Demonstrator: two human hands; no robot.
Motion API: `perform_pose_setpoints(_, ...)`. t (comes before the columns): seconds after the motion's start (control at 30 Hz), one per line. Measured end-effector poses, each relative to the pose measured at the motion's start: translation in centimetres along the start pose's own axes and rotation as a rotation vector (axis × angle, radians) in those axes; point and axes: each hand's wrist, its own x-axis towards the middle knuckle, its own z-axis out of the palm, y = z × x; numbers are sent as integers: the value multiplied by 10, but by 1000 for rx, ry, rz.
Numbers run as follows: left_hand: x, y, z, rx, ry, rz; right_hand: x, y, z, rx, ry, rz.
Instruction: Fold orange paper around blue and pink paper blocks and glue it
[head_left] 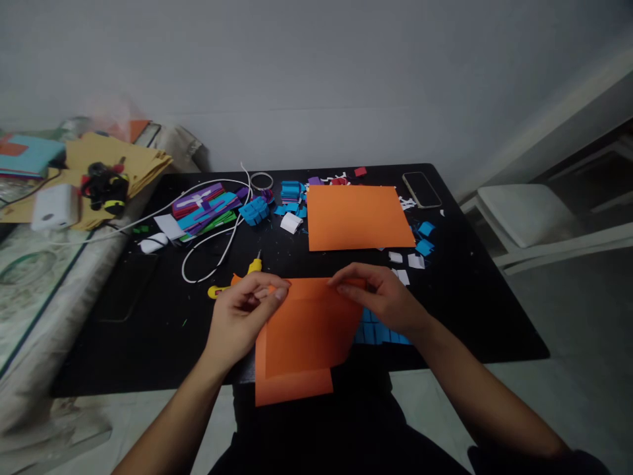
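Note:
Orange paper (306,330) lies at the front edge of the black table, one sheet over another, the lower one reaching past the edge. My left hand (247,310) pinches the upper sheet at its top left corner, thumb and fingertips together. At the top right part of the same sheet, my right hand (378,293) has its thumb and fingers closed on the paper. Blue paper pieces (378,330) show partly from beneath the right hand. A yellow glue gun (254,266) is just beyond the left hand, partly hidden by it.
Another orange sheet (359,218) lies farther back, with blue and white scraps around it. A phone (421,190) is at the back right. Coloured paper strips (205,208) and a white cable (225,254) are on the left. A white stool (527,214) stands to the right.

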Motion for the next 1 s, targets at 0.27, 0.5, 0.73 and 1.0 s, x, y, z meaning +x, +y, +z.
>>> perform_pose_setpoints(0.27, 1, 0, -4, -82, -44, -44, -4, 5, -9, 23, -121, 170)
perform_pose_setpoints(0.5, 1, -1, 1, -34, -252, -127, 8, -11, 1, -307, -329, 193)
perform_pose_setpoints(0.73, 3, 2, 3, -51, -191, -163, 20, -11, 17, -300, -271, 132)
perform_pose_setpoints(1.0, 4, -4, 1, -47, -125, -184, 19, -6, 15, -327, -221, 141)
